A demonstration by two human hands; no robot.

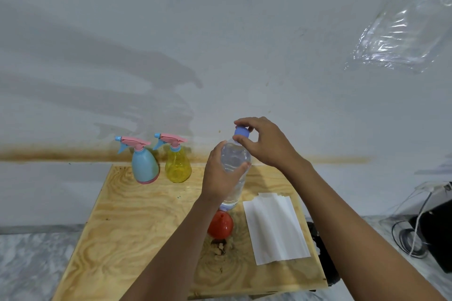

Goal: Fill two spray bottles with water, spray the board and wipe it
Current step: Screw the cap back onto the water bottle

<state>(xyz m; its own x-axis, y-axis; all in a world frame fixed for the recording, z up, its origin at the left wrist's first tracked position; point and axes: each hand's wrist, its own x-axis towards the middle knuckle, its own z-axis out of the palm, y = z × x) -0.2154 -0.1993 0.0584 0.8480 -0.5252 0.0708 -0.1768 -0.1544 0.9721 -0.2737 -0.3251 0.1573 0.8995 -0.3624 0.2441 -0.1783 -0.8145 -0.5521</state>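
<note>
A clear water bottle [235, 161] with a blue cap [242, 131] stands upright over the plywood board [137, 222]. My left hand [220, 176] grips its body. My right hand [264, 140] pinches the cap from above. A blue spray bottle [144, 166] and a yellow spray bottle [177, 165], both with pink trigger heads, stand side by side at the board's far edge, left of the water bottle. A red funnel [220, 224] lies on the board under my left wrist. Folded white paper towels [275, 227] lie to the right of it.
A grey-white wall [220, 44] rises behind the board, with a brown stain line along it. Clear plastic sheeting [403, 32] hangs at the upper right. A dark device with cables [420, 227] sits on the floor at the right.
</note>
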